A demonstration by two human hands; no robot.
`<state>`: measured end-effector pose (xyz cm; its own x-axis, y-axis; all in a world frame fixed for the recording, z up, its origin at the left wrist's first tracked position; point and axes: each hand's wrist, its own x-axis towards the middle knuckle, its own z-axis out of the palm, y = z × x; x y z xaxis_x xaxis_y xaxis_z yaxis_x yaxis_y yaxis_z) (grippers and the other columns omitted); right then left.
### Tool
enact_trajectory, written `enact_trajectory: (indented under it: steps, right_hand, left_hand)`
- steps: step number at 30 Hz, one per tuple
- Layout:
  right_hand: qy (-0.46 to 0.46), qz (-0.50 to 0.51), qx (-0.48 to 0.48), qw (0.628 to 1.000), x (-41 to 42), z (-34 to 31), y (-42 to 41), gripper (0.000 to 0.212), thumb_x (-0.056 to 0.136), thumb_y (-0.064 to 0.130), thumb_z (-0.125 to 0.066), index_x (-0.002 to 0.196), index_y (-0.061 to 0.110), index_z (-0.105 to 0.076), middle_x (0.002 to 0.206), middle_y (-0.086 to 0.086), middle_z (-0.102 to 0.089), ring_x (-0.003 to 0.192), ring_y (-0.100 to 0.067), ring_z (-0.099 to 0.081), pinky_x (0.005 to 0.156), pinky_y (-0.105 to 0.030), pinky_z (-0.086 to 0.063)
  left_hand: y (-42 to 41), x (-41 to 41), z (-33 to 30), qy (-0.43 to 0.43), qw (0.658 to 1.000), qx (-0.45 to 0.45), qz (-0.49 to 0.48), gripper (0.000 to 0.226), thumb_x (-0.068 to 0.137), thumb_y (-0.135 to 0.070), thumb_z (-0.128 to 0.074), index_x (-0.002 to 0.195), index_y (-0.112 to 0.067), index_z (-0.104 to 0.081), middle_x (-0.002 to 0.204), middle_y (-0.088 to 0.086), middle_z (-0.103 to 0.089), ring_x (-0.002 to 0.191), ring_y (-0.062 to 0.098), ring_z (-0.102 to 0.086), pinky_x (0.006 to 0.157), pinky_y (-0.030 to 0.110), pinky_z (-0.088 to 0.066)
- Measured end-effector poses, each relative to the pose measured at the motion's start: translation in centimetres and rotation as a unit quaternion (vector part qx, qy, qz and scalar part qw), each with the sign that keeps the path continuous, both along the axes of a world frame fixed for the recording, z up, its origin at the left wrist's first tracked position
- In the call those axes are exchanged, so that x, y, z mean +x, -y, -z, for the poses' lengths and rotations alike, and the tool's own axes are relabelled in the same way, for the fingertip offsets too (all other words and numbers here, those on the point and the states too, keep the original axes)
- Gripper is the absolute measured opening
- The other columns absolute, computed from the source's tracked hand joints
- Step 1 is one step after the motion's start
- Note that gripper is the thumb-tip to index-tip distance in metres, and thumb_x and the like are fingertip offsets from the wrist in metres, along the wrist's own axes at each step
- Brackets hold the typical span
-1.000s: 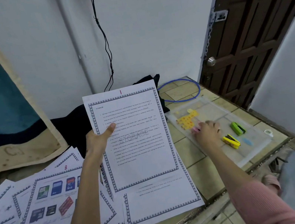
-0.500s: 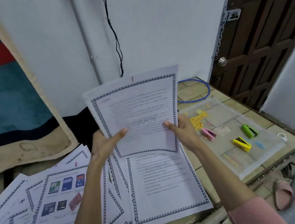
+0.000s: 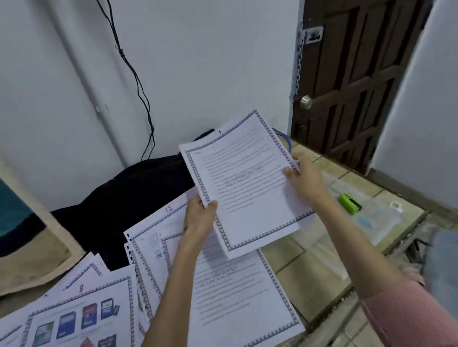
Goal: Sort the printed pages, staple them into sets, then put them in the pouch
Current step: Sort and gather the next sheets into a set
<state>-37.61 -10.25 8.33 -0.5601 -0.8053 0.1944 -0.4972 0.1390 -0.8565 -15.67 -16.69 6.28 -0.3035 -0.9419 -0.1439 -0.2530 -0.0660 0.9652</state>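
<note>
I hold a thin set of printed pages (image 3: pixel 250 188), bordered text sheets marked 1 at the top, tilted above the tiled surface. My left hand (image 3: pixel 198 216) grips its left edge and my right hand (image 3: pixel 306 180) grips its right edge. Under it lies another bordered text page (image 3: pixel 234 302). More printed pages fan out to the left, one with pictures of memory cards (image 3: pixel 73 335) marked 8. The clear plastic pouch (image 3: pixel 377 218) lies at right, partly behind my right arm, with a green stapler (image 3: pixel 349 203) on it.
A black cloth (image 3: pixel 129 199) lies against the white wall behind the pages. A dark wooden door (image 3: pixel 366 44) stands at right, with a black cable (image 3: pixel 131 68) hanging on the wall. A small white tape roll (image 3: pixel 395 205) sits near the pouch's far corner. The tiled surface's edge runs along the bottom right.
My right hand left the pouch and took the right edge of the pages. Both hands then carried the set to the right and tilted it.
</note>
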Motion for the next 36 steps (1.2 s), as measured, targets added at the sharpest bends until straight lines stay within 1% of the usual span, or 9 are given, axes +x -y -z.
enact_trajectory:
  steps: [4,10,13,19,22,26,31,34,36]
  right_hand:
    - [-0.078,0.065,0.109,0.989,-4.9,1.3,-0.8,0.033,0.096,0.006,-0.039,0.127,0.006,-0.05,0.127,-0.02,-0.056,0.116,-0.034,-0.052,0.089,-0.036,-0.04]
    - [-0.172,0.059,0.196,0.964,-7.8,4.7,-1.7,0.052,0.092,0.002,-0.036,0.14,0.02,-0.04,0.127,-0.015,-0.056,0.114,-0.032,-0.054,0.088,-0.035,-0.042]
    - [-0.229,0.052,0.233,0.944,-8.5,5.9,-1.6,0.048,0.095,0.005,-0.034,0.14,0.021,-0.041,0.126,-0.017,-0.052,0.112,-0.034,-0.053,0.085,-0.037,-0.042]
    - [-0.263,0.029,0.271,0.925,-9.7,8.1,-1.8,0.046,0.095,0.007,-0.034,0.132,0.026,-0.053,0.117,-0.012,-0.046,0.115,-0.032,-0.046,0.097,-0.04,-0.036]
    - [-0.26,0.037,0.303,0.916,-9.3,8.3,-1.8,0.049,0.092,0.005,-0.033,0.132,0.028,-0.05,0.129,-0.011,-0.042,0.125,-0.031,-0.034,0.102,-0.041,-0.026]
    - [-0.27,0.077,0.217,0.935,-5.7,6.9,-0.6,0.044,0.092,0.005,-0.041,0.133,0.019,-0.049,0.139,-0.012,-0.04,0.127,-0.033,-0.031,0.102,-0.044,-0.025]
    - [-0.277,-0.11,0.087,0.95,4.9,5.6,0.0,0.033,0.096,0.016,-0.043,0.127,0.017,-0.055,0.127,-0.008,-0.054,0.119,-0.03,-0.042,0.091,-0.04,-0.033]
    - [-0.283,-0.238,0.144,0.918,12.1,6.8,-1.0,0.042,0.097,0.037,-0.036,0.137,0.023,-0.044,0.14,-0.005,-0.044,0.131,-0.027,-0.035,0.103,-0.04,-0.029]
    - [-0.28,-0.305,0.215,0.885,15.9,8.1,-1.8,0.068,0.09,0.064,-0.012,0.145,0.028,-0.029,0.154,-0.007,-0.023,0.143,-0.027,-0.015,0.113,-0.047,-0.014]
  left_hand:
    - [-0.5,-6.2,4.2,0.043,0.995,0.084,0.032,0.031,0.091,-0.011,-0.054,0.121,-0.006,-0.056,0.122,0.01,-0.062,0.108,0.027,-0.06,0.097,0.046,-0.049]
    - [-2.7,-10.0,6.5,0.072,0.987,0.142,0.008,0.017,0.086,-0.011,-0.064,0.1,-0.009,-0.055,0.099,0.007,-0.063,0.092,0.025,-0.062,0.087,0.037,-0.054]
    - [-3.1,-10.3,6.9,0.097,0.987,0.129,-0.007,0.027,0.086,-0.012,-0.065,0.111,-0.007,-0.056,0.108,0.011,-0.063,0.1,0.028,-0.062,0.09,0.041,-0.053]
    - [-3.2,-10.5,7.2,0.098,0.986,0.135,-0.005,0.035,0.083,-0.013,-0.068,0.116,-0.003,-0.058,0.115,0.014,-0.065,0.103,0.028,-0.063,0.091,0.04,-0.053]
    - [-3.6,-10.2,6.5,0.107,0.987,0.119,-0.002,0.027,0.085,-0.016,-0.067,0.107,-0.002,-0.062,0.109,0.012,-0.067,0.098,0.026,-0.065,0.089,0.037,-0.054]
    - [-3.6,-7.9,5.1,0.107,0.989,0.094,-0.036,0.028,0.084,-0.012,-0.066,0.109,-0.002,-0.059,0.109,0.014,-0.066,0.091,0.02,-0.064,0.084,0.03,-0.054]
    - [-4.4,0.9,4.3,0.191,0.975,-0.035,-0.112,0.037,0.095,-0.014,-0.049,0.131,-0.008,-0.051,0.133,0.008,-0.053,0.119,0.023,-0.053,0.098,0.027,-0.043]
    - [-5.6,7.4,5.5,0.305,0.926,-0.102,-0.197,0.039,0.097,-0.017,-0.044,0.134,-0.007,-0.047,0.143,0.013,-0.043,0.131,0.029,-0.041,0.109,0.039,-0.035]
    - [-6.7,11.2,6.7,0.42,0.879,-0.09,-0.206,0.045,0.099,-0.028,-0.038,0.14,-0.01,-0.04,0.151,0.013,-0.03,0.14,0.03,-0.027,0.113,0.045,-0.025]
